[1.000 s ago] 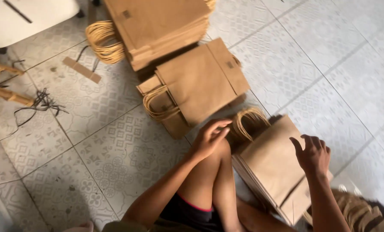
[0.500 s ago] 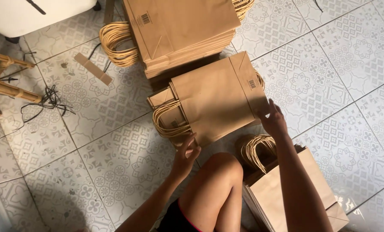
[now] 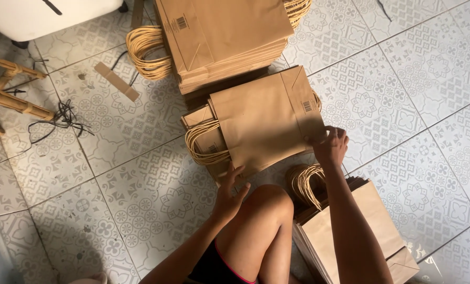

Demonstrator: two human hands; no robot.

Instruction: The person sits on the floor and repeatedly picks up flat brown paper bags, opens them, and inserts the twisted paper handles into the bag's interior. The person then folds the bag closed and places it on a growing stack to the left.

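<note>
Both hands are on the middle stack now. The right hand (image 3: 330, 144) has come forward off the bag by the knee and pinches the near right corner of the top brown paper bag (image 3: 266, 118), fingers closed on its edge. The left hand (image 3: 228, 195) has slid up too, fingers spread and open, tips touching the near left corner of that same bag, just below its looped twine handles (image 3: 203, 143). A second ago both hands were back over the bags by the knee; half a second ago they were only arriving at the stack. So the bag looks freshly laid, and this reads as squaring it up on the pile.

Outward from that top bag: behind it, farther from the person, sits a taller stack of flat bags (image 3: 224, 37), handles hanging left. Nearer than it, right of the bent knee (image 3: 266, 205), lies the supply pile of bags (image 3: 350, 231). Left of it, on the patterned tile floor (image 3: 140, 200), lie a cardboard strip (image 3: 116, 81) and tangled black cord (image 3: 64, 115).
</note>
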